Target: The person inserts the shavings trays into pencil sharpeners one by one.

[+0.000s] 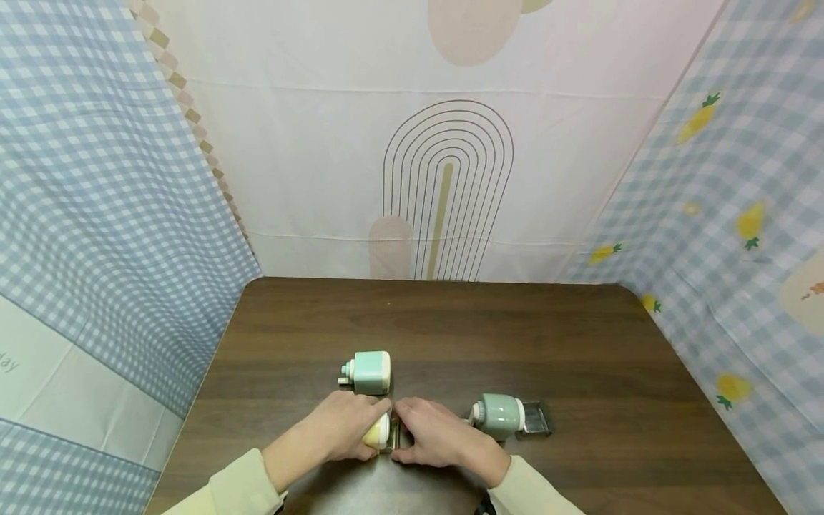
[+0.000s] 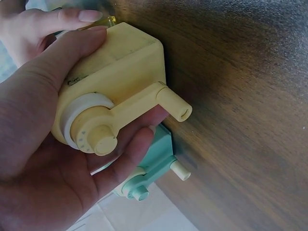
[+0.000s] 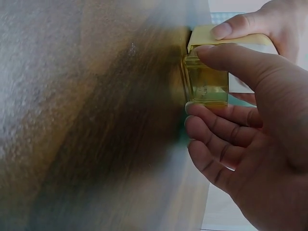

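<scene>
My left hand (image 1: 344, 427) grips a yellow crank pencil sharpener (image 2: 127, 60) by its body, thumb on top and fingers on the far side. The sharpener's crank handle (image 2: 174, 103) points away from the palm, plain in the left wrist view. At the other end, my right hand (image 1: 438, 433) pinches the see-through yellow shavings drawer (image 3: 210, 84) between thumb and fingers. The drawer sticks out past the white end of the sharpener. In the head view both hands hide much of the sharpener, low over the table.
A mint-green pencil sharpener (image 1: 370, 372) stands just beyond my left hand, its crank to the left. Right of my right hand is a grey-green sharpener (image 1: 501, 416) with a dark see-through drawer (image 1: 537, 419) extended rightward. The brown wooden table (image 1: 444, 315) meets hanging cloth at back and sides.
</scene>
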`<state>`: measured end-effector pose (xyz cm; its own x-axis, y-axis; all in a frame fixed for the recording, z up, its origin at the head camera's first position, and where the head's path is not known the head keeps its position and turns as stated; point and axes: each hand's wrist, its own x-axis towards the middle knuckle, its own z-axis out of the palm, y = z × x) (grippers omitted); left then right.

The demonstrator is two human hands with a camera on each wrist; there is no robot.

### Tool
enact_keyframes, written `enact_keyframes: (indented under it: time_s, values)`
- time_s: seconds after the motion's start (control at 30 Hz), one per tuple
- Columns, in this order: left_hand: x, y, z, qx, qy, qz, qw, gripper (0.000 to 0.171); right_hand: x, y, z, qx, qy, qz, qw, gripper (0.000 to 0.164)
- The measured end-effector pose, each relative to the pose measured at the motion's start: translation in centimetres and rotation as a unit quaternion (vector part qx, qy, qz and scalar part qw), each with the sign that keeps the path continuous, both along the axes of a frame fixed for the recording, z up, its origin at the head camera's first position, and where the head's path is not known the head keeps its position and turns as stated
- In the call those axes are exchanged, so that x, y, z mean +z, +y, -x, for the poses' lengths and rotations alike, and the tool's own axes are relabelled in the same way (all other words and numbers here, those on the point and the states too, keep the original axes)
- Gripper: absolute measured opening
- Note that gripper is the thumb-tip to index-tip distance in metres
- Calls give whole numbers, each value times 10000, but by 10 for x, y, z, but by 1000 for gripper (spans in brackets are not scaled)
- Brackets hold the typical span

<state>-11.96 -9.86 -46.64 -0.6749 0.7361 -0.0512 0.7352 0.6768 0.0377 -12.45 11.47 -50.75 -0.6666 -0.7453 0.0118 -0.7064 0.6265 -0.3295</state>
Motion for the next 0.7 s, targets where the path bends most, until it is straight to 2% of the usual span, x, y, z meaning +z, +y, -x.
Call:
enact_keyframes:
  time_s: [0.47, 0.7]
  values:
    - [-2, 0, -1, 34, -60, 19, 10000, 54, 1, -4, -1, -5, -153, 129, 9998, 38]
    - [-1, 0, -1, 7, 24, -6, 10000, 54, 1, -5, -1, -10, -242, 220, 9995, 35]
